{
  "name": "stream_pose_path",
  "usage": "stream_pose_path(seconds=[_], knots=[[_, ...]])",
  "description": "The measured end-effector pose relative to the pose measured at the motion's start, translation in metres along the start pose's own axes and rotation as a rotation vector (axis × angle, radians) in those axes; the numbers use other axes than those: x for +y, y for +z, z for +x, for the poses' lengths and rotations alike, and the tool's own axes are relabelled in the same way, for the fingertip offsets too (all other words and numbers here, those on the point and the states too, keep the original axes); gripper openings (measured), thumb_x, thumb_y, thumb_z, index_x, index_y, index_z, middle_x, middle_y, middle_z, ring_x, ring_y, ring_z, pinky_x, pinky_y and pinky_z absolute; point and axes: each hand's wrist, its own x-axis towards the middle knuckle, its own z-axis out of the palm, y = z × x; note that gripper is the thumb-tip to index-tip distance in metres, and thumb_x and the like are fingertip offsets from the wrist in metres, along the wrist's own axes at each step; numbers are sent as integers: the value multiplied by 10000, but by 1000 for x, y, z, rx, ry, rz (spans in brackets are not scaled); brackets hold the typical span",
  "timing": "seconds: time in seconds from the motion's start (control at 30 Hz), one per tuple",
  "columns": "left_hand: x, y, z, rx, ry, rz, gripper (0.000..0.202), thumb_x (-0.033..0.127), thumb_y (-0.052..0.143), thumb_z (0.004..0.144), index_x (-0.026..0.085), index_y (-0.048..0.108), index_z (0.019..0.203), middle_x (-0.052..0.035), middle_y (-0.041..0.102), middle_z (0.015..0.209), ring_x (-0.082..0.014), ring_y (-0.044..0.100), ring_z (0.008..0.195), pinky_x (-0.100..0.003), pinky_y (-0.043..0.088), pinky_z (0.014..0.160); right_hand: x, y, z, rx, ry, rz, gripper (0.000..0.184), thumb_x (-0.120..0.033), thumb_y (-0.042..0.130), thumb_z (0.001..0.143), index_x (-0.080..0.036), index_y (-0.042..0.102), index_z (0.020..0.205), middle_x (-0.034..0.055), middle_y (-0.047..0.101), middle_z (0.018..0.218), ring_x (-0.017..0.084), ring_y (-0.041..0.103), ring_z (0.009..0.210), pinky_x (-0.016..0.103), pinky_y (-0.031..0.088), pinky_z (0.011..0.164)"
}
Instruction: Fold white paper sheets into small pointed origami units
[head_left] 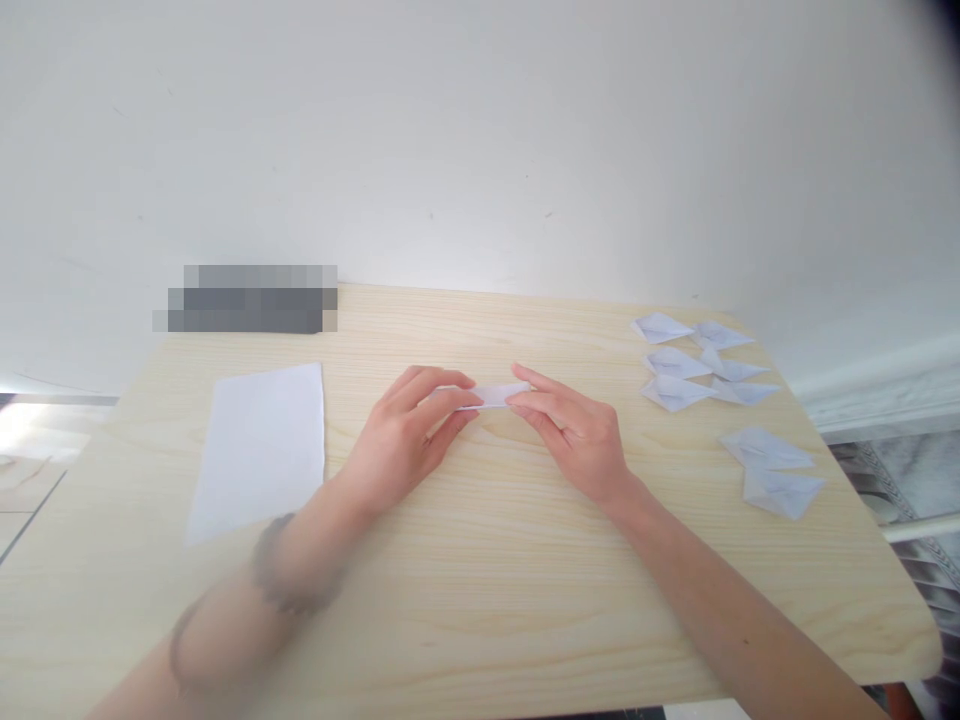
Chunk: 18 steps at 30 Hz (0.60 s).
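A small folded strip of white paper [496, 395] lies flat on the light wooden table [480, 560], near its middle. My left hand [409, 432] presses on the strip's left end with its fingers laid together over it. My right hand [574, 425] holds the right end down, fingers stretched out and close together. Most of the strip is hidden under the fingertips. A dark band circles my left wrist.
A stack of plain white sheets [261, 447] lies left of my hands. Several folded white paper pieces [701, 362] lie at the table's far right, with two more [772, 470] nearer its right edge. A dark blurred object [251, 300] sits at the back left against the white wall.
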Motion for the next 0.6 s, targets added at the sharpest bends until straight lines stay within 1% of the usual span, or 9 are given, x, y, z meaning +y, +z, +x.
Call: stream_pose_path(seconds=[0.07,0.13,0.2,0.23,0.33,0.4,0.43,0.5,0.6], knots=[[1,-2,2,-48,7,1,171,150,517,862,191,614,997,-82,544,1226,-202,486,1130,-358,434,928,0,0,0,3,-4,11,155,-164,550,849,-202,675,932,89,624,1183,153,661,896,248,537,741],[1,-2,2,-76,-2,1,204,134,487,873,206,615,1015,-83,488,1283,-203,451,1161,-364,435,922,-1,-1,0,25,6,8,148,-170,561,842,-210,683,917,92,597,1220,114,669,719,232,541,656],[-1,-1,1,-45,-5,27,223,140,504,866,237,630,1021,-78,506,1209,-199,465,1102,-361,447,875,-2,-1,0,48,22,0,140,-175,570,836,-216,688,901,97,572,1249,79,631,577,229,533,586],[-2,-1,1,-24,-4,48,228,146,522,857,252,638,1022,-74,527,1140,-198,472,1058,-363,446,856,-2,-1,1,55,28,-4,137,-176,574,833,-217,689,896,97,569,1252,76,624,559,231,529,570],[-5,1,0,-30,20,90,257,166,553,845,261,622,1074,-49,587,915,-189,486,921,-366,433,818,-2,1,0,56,29,15,159,-168,569,835,-222,684,929,73,627,1179,129,672,727,255,545,656],[-6,2,0,-35,20,85,267,190,566,844,225,591,1108,-40,613,850,-183,500,876,-363,428,813,-1,1,0,61,33,42,179,-158,559,839,-231,675,955,41,690,1050,149,672,830,266,546,719],[-6,1,1,-29,12,73,248,201,571,842,207,588,1090,-39,620,843,-181,509,873,-360,429,816,-1,1,0,63,34,54,182,-155,557,839,-234,673,956,27,709,977,147,669,838,266,544,732],[-5,0,1,-18,0,28,171,207,571,843,188,595,1011,-41,621,857,-177,526,895,-344,437,824,0,1,1,60,35,68,172,-156,562,835,-237,672,940,10,714,886,133,665,797,253,541,713],[-3,-2,2,-15,-24,-41,92,195,541,857,177,603,922,-79,581,1078,-173,538,976,-322,449,853,0,0,1,33,38,100,173,-153,559,837,-236,668,942,6,706,882,120,659,788,243,535,712]])
